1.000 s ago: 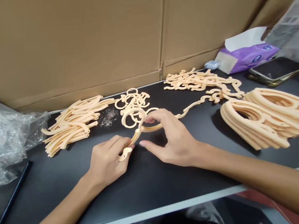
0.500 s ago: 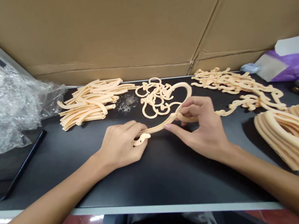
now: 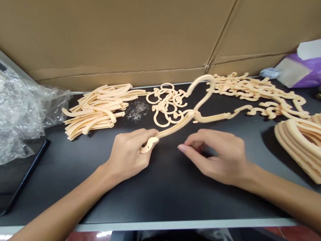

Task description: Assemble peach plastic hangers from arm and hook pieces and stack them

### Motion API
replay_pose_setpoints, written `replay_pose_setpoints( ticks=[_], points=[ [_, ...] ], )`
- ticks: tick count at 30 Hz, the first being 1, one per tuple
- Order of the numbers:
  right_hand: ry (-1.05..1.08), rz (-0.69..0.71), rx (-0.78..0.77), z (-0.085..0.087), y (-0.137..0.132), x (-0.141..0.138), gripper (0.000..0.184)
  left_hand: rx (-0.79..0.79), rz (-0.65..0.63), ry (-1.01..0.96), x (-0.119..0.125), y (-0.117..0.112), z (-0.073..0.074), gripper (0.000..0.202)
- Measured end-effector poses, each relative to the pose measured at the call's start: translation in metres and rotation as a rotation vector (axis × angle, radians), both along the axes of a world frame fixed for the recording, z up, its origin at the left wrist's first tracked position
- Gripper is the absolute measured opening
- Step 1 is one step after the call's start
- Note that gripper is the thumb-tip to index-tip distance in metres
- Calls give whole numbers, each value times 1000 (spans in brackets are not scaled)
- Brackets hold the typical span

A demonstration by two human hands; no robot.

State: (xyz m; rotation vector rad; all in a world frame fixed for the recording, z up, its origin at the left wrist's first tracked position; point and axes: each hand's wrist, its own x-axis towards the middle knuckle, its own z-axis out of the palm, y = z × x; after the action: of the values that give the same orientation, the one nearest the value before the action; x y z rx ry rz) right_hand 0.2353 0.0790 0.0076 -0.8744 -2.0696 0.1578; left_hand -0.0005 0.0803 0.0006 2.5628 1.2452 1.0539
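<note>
A cream plastic folding hanger (image 3: 176, 127) with a large curved hook and two arms is held above the dark table. My left hand (image 3: 131, 153) is closed around the end of its left arm, whose notched tip pokes out between the fingers. The hanger's right arm stretches toward the right, held by nothing. Below it and apart from it is my right hand (image 3: 218, 154), its thumb and bent forefinger drawn together in a pinch. I see nothing between those fingertips.
Behind the hanger lie a pile of arm pieces (image 3: 95, 110), loose hooks (image 3: 164, 104) and small curved pieces (image 3: 255, 90). Stacked hangers (image 3: 312, 150) stand at right, near a purple packet (image 3: 312, 69). Clear plastic wrap (image 3: 11, 114) overlaps a dark tablet (image 3: 13, 186) at left.
My right hand has let go of the hanger and moved down toward me. The hanger's hook and right arm have swung up and to the right, while my left hand keeps its hold.
</note>
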Motion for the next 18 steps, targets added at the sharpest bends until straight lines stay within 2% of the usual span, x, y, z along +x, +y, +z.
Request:
replay_pose_setpoints(
  ticks=[2, 5, 8, 11, 14, 16, 18],
  points=[
    [47, 43, -229, -2, -2, -4, 6, -10, -64, -34, 2, -1, 2, 18],
    [174, 90, -618, -2, 4, -5, 20, -45, -117, -54, 4, -4, 5, 18],
    [342, 199, -877, 0, 13, -3, 30, -81, -129, -42, 5, -6, 7, 17],
    [433, 275, -980, 3, 19, -3, 35, -84, -124, -32, 5, -7, 6, 16],
    [465, 296, -1000, 3, 22, -4, 31, -60, -111, -33, 4, -7, 3, 16],
    [497, 299, -1018, 4, 24, -4, 31, -44, -72, -26, 5, -7, 3, 17],
    [543, 287, -1034, 4, 28, -4, 32, -34, -4, -5, 5, -6, 7, 27]
  ],
)
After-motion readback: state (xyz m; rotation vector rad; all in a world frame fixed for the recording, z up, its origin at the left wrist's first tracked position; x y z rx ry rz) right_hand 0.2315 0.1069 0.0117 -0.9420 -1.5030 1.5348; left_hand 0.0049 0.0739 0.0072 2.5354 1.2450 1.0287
